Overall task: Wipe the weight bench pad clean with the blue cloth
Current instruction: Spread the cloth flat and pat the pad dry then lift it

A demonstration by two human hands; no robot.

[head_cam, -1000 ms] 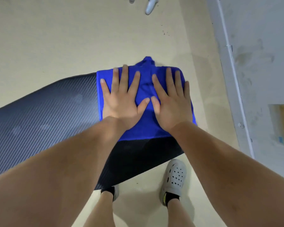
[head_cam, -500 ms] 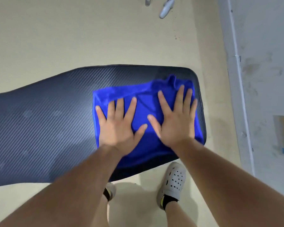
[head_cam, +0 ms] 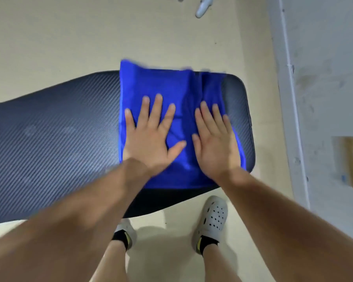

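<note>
Blue cloth (head_cam: 157, 82) spread over the right end of the dark weight bench pad (head_cam: 49, 129), far left corner past the pad's far edge. Pressed under left hand (head_cam: 149, 143) and right hand (head_cam: 214, 143), side by side, palms flat, fingers straight, gripping nothing. Grey clogs (head_cam: 214, 216) on the beige floor (head_cam: 90, 37) nearby.

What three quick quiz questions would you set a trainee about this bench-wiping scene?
1. True or false: the left hand and right hand both press flat on the blue cloth.
2. Which part of the bench pad does the cloth cover? A: the right-hand part. B: the left-hand part. C: none of it.
3. Fill in: ___ grey shoes show on the floor below the pad.
Key: 1 true; 2 A; 3 two.
</note>
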